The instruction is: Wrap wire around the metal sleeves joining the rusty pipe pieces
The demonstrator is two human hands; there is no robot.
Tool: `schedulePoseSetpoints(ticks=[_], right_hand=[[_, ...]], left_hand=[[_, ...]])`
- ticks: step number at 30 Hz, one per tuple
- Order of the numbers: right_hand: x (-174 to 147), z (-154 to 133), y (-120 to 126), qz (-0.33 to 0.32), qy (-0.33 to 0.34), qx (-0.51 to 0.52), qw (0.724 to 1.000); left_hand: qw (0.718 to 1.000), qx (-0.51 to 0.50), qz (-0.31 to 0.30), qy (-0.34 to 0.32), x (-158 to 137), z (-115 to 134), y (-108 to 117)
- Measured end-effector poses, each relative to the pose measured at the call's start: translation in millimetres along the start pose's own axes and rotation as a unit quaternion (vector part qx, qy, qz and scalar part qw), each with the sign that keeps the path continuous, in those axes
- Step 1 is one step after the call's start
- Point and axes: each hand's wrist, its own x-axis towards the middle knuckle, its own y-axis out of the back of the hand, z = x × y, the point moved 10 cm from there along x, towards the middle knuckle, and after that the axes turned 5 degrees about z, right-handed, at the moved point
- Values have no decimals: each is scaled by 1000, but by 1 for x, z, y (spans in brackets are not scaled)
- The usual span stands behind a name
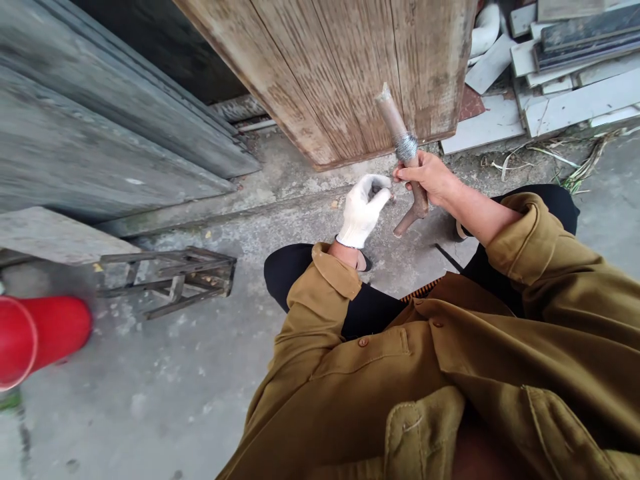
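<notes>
My bare right hand (427, 177) is closed around a stout forked wooden stick (391, 115), held tilted in front of me. Thin silvery wire (406, 147) is wound in a thick band about the stick, just above my fingers. The stick's lower end bends off to the left below my grip. Beside it, my left hand (363, 208) wears a white knitted glove. Its thumb and fingers are curled into a pinch near the stick, apart from it; whatever is between the fingertips is too small to make out.
A weathered wooden board (350, 73) leans ahead of me. Stacked tiles and slabs (580, 100) lie at the upper right, with dry plant stems (593, 160) below. To the left are a small wooden stool (185, 277), lying on its side, and a red bucket (55, 333).
</notes>
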Motion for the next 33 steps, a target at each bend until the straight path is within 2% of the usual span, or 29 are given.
schedulePoseSetpoints(ticks=[4, 9, 14, 19, 26, 29, 33], right_hand=[[-4, -10, -3, 16, 37, -35, 999], [-4, -15, -1, 40, 84, -92, 991], [1, -6, -1, 41, 81, -79, 993], [3, -3, -3, 38, 66, -47, 996], [0, -2, -7, 32, 29, -12, 999], [-2, -6, -7, 34, 27, -6, 999], [-1, -7, -6, 35, 21, -3, 999]], left_hand=[[994, -105, 24, -5, 2, -12, 3], [990, -135, 37, 15, 5, -28, 2], [988, -141, 59, 14, 7, -31, 6], [987, -148, 61, -12, 5, -22, 7], [989, -103, 94, -57, 5, -14, 14], [992, -77, 66, -81, 6, -8, 11], [993, 6, 21, -116, 6, 5, 10]])
